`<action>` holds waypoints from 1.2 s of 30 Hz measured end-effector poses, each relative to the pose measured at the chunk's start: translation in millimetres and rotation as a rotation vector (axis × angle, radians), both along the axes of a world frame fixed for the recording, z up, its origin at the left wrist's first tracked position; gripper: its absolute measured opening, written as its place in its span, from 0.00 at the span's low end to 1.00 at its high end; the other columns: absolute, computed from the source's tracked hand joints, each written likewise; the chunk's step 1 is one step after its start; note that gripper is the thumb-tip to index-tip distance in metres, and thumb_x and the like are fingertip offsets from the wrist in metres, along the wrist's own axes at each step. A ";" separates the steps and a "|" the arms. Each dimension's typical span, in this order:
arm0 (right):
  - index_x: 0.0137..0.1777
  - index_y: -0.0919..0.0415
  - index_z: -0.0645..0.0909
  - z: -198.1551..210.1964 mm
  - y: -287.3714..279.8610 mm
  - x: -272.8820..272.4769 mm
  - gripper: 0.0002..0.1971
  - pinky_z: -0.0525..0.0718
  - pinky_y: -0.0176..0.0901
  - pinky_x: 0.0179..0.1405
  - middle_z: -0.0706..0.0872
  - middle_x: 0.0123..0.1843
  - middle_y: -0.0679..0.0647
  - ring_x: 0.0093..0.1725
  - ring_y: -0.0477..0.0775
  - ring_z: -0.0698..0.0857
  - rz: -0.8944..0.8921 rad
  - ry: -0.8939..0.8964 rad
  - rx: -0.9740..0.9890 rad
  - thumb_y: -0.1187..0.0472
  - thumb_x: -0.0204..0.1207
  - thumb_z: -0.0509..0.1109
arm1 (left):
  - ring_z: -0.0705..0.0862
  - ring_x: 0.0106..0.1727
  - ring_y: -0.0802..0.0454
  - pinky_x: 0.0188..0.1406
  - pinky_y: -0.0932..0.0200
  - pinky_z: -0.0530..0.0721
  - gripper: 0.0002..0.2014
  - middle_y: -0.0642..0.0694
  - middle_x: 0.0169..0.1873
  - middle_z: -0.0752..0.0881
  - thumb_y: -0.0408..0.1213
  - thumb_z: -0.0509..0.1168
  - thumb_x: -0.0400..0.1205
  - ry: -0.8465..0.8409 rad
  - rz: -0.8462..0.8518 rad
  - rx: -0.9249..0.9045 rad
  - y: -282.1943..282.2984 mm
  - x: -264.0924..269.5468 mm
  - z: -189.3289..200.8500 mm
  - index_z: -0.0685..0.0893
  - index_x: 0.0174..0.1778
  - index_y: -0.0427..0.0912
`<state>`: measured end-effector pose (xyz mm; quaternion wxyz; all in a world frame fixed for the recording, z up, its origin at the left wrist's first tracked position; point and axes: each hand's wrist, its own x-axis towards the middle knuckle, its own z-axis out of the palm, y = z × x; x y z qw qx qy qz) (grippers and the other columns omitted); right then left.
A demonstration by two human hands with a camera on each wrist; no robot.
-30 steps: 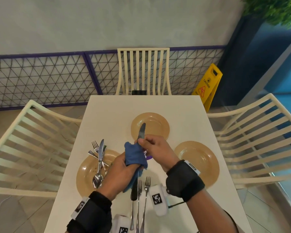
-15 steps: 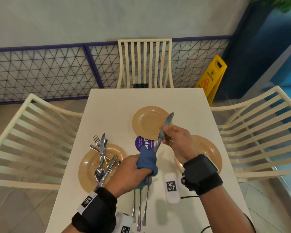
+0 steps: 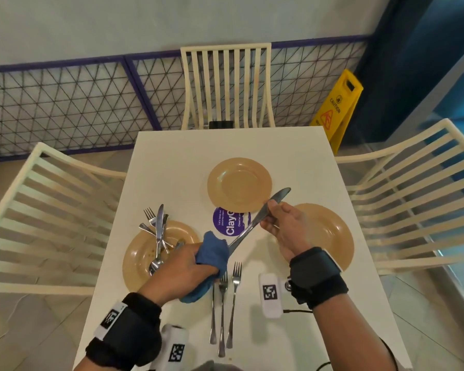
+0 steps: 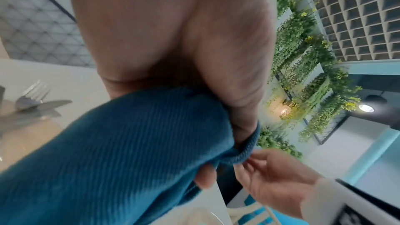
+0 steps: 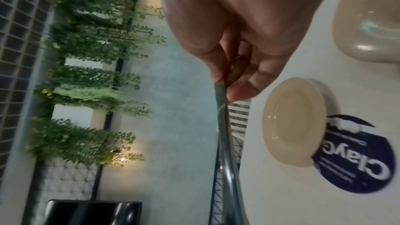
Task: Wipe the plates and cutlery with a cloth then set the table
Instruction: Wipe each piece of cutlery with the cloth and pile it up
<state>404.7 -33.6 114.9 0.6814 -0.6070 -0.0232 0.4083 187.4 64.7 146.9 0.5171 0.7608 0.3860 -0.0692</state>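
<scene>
My right hand (image 3: 272, 219) pinches a steel knife (image 3: 257, 220) near its blade, held slanted above the table; the knife (image 5: 225, 143) shows edge-on in the right wrist view. My left hand (image 3: 196, 259) grips a blue cloth (image 3: 212, 253) wrapped around the knife's handle end; the cloth (image 4: 121, 151) fills the left wrist view. Three tan plates lie on the white table (image 3: 172, 162): the left plate (image 3: 137, 266) carries a pile of cutlery (image 3: 158, 231), the middle plate (image 3: 239, 183) and the right plate (image 3: 330, 231) are bare. Three forks (image 3: 223, 303) lie side by side near the front edge.
A round purple sticker (image 3: 228, 222) sits at the table's middle. Cream slatted chairs stand at the far side (image 3: 227, 84), left (image 3: 46, 210) and right (image 3: 418, 188). A yellow caution sign (image 3: 338, 108) stands on the floor at back right, by a mesh fence (image 3: 65, 103).
The knife has been tilted and drawn up to the right by my right hand. My left hand with the cloth has slid down from the blade to the handle end.
</scene>
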 end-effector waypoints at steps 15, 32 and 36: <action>0.41 0.69 0.87 -141.7 -27.1 -27.8 0.13 0.92 0.55 0.47 0.87 0.33 0.61 0.35 0.58 0.86 0.386 -0.292 -0.652 0.59 0.82 0.71 | 0.90 0.50 0.53 0.45 0.58 0.84 0.08 0.49 0.44 0.92 0.33 0.70 0.82 0.000 0.454 -0.034 34.7 -69.1 -7.8 0.87 0.53 0.49; 0.65 0.52 0.80 -125.1 14.0 -75.3 0.13 0.80 0.51 0.62 0.81 0.64 0.53 0.61 0.58 0.83 0.545 -0.721 -0.900 0.53 0.82 0.65 | 0.89 0.48 0.63 0.44 0.65 0.81 0.17 0.59 0.42 0.91 0.28 0.67 0.84 -0.198 0.758 0.004 57.0 -158.5 -32.7 0.82 0.57 0.58; 0.65 0.51 0.81 -108.8 51.8 -128.2 0.13 0.75 0.53 0.66 0.79 0.63 0.50 0.63 0.54 0.82 0.960 -1.041 -0.675 0.59 0.84 0.63 | 0.87 0.42 0.71 0.42 0.69 0.83 0.18 0.59 0.42 0.90 0.24 0.67 0.83 -0.261 0.818 0.014 64.7 -175.4 -44.9 0.80 0.62 0.52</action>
